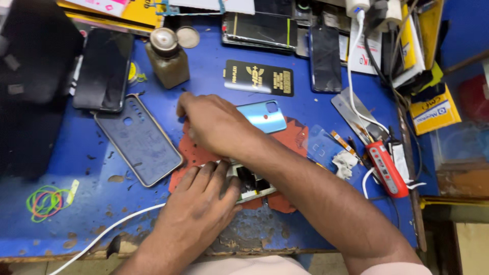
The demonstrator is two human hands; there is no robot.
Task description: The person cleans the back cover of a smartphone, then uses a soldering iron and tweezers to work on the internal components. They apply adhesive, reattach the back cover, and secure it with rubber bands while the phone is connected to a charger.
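An opened phone body [252, 184] with bare circuit parts lies on a red-brown mat [293, 137] near the bench's front. My left hand [201, 201] presses flat on its left end, palm down. My right hand [214, 125] reaches across to the left above it, fingers curled down onto the mat; I cannot see whether they pinch anything. A light blue phone back cover [265, 115] lies just behind my right wrist.
A grey phone case [138, 140] lies left of the mat, a dark phone [103, 69] behind it. A small bottle [168, 58], a black packet [260, 77], more phones, a red tool [386, 168], white cables and coloured rubber bands [46, 201] crowd the blue bench [86, 168].
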